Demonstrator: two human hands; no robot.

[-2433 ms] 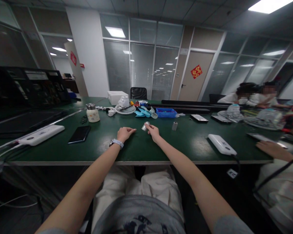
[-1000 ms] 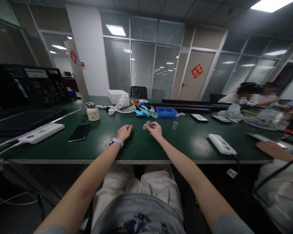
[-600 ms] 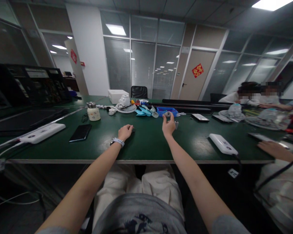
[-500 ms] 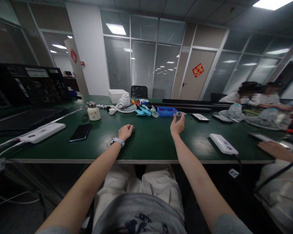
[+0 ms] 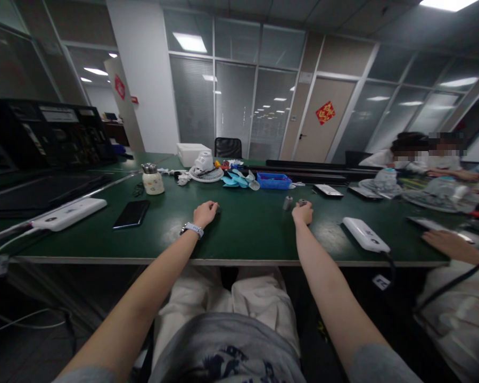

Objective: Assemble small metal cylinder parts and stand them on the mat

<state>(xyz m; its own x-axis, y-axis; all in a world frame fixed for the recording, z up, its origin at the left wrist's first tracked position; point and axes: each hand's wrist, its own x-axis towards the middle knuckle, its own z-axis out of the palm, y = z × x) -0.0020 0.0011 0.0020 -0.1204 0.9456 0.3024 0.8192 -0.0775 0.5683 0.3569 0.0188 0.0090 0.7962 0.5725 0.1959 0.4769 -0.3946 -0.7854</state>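
Both forearms cross the near edge of the green table [image 5: 247, 242]. Inward from that edge, the left hand [image 5: 205, 214] waits, fingers curled together; whether they pinch anything, I can't tell. Over toward the right edge, the right hand [image 5: 303, 214] has its fingers clamped round a small metal cylinder [image 5: 302, 202], its top just peeking out, with a second cylinder [image 5: 288, 202] upright just beside it. This looks like a placing step! The move calls for a steady, level release without nudging that neighbour. Farther off, toward the far edge, sits the blue basket [image 5: 274, 185].
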